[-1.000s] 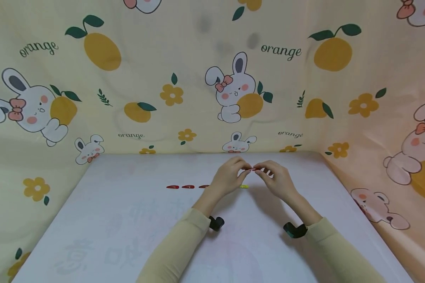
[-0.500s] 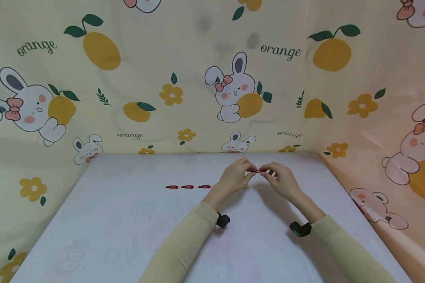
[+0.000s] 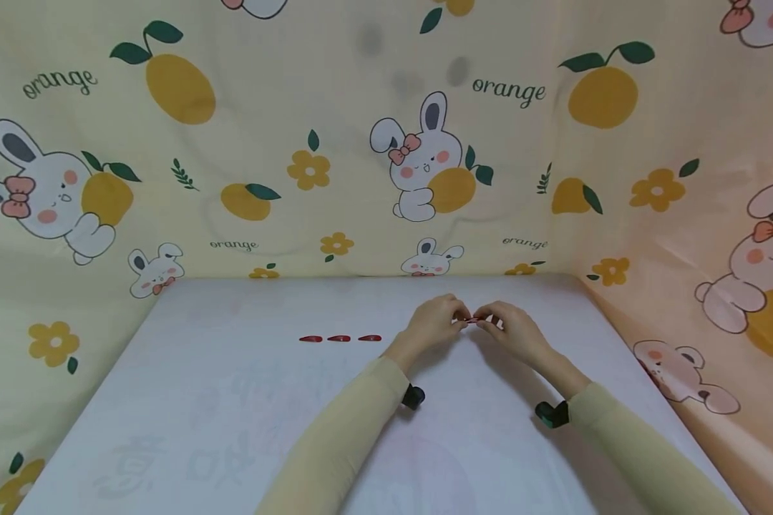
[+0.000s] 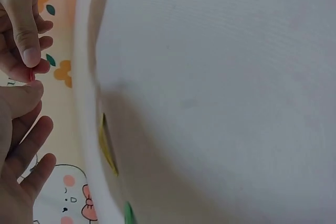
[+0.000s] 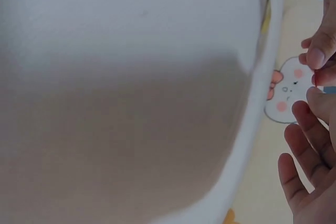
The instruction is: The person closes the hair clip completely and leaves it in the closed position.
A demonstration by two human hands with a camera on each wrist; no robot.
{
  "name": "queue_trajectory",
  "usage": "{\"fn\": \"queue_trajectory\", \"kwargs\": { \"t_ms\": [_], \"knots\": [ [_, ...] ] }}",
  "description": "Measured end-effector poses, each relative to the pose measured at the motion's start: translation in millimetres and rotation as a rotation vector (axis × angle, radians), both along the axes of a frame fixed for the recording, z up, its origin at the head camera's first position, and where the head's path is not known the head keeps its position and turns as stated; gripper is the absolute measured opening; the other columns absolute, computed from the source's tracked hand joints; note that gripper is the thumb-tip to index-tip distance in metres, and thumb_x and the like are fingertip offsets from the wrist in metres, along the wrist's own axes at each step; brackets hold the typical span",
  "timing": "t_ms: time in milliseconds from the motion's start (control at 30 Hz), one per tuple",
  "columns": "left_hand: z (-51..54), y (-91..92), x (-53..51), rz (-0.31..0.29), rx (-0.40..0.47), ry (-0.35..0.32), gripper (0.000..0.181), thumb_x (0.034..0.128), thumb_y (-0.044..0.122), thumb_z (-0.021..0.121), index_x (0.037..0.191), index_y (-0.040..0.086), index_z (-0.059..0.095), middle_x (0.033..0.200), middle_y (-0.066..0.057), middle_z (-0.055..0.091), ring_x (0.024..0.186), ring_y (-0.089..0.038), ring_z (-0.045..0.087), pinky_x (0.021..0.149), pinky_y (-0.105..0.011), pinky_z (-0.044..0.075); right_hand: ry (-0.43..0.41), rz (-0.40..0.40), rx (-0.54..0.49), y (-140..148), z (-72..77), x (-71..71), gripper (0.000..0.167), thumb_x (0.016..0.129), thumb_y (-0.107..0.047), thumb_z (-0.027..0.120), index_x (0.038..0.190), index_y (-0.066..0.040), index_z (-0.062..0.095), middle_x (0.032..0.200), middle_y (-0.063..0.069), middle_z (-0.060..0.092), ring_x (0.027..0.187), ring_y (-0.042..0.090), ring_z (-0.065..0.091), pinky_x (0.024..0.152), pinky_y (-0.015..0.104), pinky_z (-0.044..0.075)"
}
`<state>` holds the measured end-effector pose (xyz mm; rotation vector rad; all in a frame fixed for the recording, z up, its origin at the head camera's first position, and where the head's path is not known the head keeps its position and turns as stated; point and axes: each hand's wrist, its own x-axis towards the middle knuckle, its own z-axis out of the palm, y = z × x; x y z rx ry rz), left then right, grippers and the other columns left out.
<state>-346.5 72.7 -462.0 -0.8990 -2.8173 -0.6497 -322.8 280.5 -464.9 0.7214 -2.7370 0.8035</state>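
Note:
Both hands meet above the far part of the table, pinching a red hair clip (image 3: 472,320) between them. My left hand (image 3: 433,323) has its thumb and a finger on one end; my right hand (image 3: 514,330) pinches the other end. Only a thin red edge of the clip (image 4: 32,74) shows in the left wrist view. Three red hair clips lie in a row to the left, the nearest clip (image 3: 370,337) close to my left wrist. A yellow clip (image 4: 107,148) and a green clip (image 4: 129,213) lie on the table; in the head view my left hand and arm hide them.
The white table (image 3: 232,415) has faint markings on its cover. A patterned curtain (image 3: 361,93) with rabbits and oranges stands behind the table and along its sides. Black wrist cameras, such as the left camera (image 3: 414,397), hang at both cuffs.
Both hands have moved slightly right and down toward the table with the red hair clip between them. The yellow clip has gone out of sight behind my left hand in the head view.

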Motion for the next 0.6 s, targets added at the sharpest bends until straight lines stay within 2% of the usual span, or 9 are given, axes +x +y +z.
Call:
{"fn": "queue_trajectory", "kwargs": {
  "t_ms": [233, 600],
  "knots": [
    [-6.0, 3.5, -0.9, 0.011, -0.012, -0.066, 0.013, 0.0971, 0.02, 0.074, 0.109, 0.02, 0.079, 0.103, 0.006, 0.069, 0.096, -0.009, 0.064, 0.085, -0.024, 0.051, -0.065, 0.018, 0.022, 2.4, -9.1, -4.0, 0.019, 0.095, 0.002, 0.07, 0.112, -0.004, 0.073, 0.107, 0.01, 0.074, 0.086, 0.019, 0.063, 0.075, 0.039, 0.051],
    [-14.9, 6.1, -3.7, -0.011, -0.111, -0.093, 0.015, 0.0944, 0.019, 0.074, 0.107, 0.021, 0.081, 0.1, 0.007, 0.075, 0.097, -0.012, 0.066, 0.086, -0.028, 0.051, -0.148, 0.018, 0.044, 1.8, -22.8, -6.9, 0.013, 0.095, -0.004, 0.073, 0.107, -0.01, 0.075, 0.102, 0.001, 0.071, 0.085, 0.016, 0.062, 0.076, 0.037, 0.051]
  ]
}}
